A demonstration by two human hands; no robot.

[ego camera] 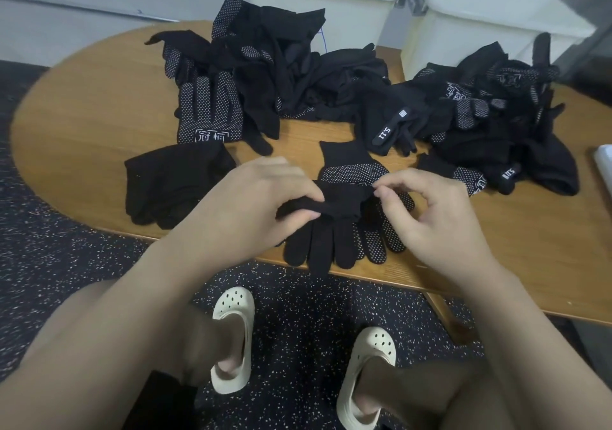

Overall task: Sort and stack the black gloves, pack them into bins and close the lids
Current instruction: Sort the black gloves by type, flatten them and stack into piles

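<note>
A plain black glove [326,231] hangs by its cuff between my two hands, fingers pointing toward me over the table's near edge. My left hand [251,204] pinches the cuff's left end; my right hand [430,211] pinches its right end. Under it lies a dotted black glove [351,171] flat on the wooden table [82,115]. A small stack of plain black gloves [172,184] sits to the left. A big heap of mixed black gloves [281,75] fills the middle, and another heap [490,121] lies at the right.
Two cream plastic bins stand behind the table, one at centre back [331,2] and one at back right [480,22], both without lids in view. A white object [604,165] pokes in at the right edge. My knees and white clogs are below the table edge.
</note>
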